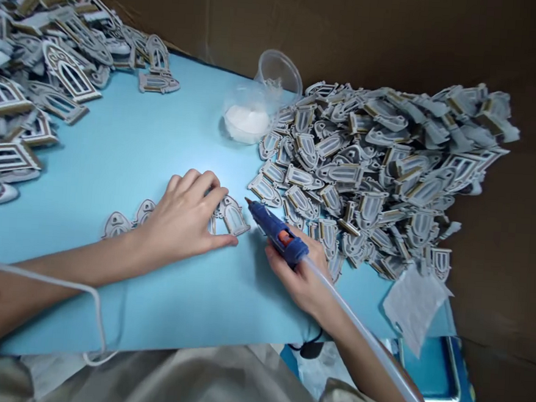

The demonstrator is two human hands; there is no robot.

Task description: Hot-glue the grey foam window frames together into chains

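Observation:
My right hand (302, 271) is wrapped round a blue hot glue gun (277, 231), with a long, clear glue stick (360, 330) running out of its back. The nozzle points left, close to a small grey-white arched window piece (234, 216) on the table. My left hand (191, 211) bends over that piece, its index finger and thumb at the piece's edges; a second piece is partly hidden beneath the fingers. Two more arched pieces (117, 224) lie by the left wrist, partly covered by the forearm.
A large heap of arched pieces (343, 169) spreads over the right side, another heap (43, 69) at the far left. Clear plastic cups (249, 117), one with white material, stand at the back. A white cable (60, 281) crosses my left forearm. White tissue (416, 306) hangs near the right edge.

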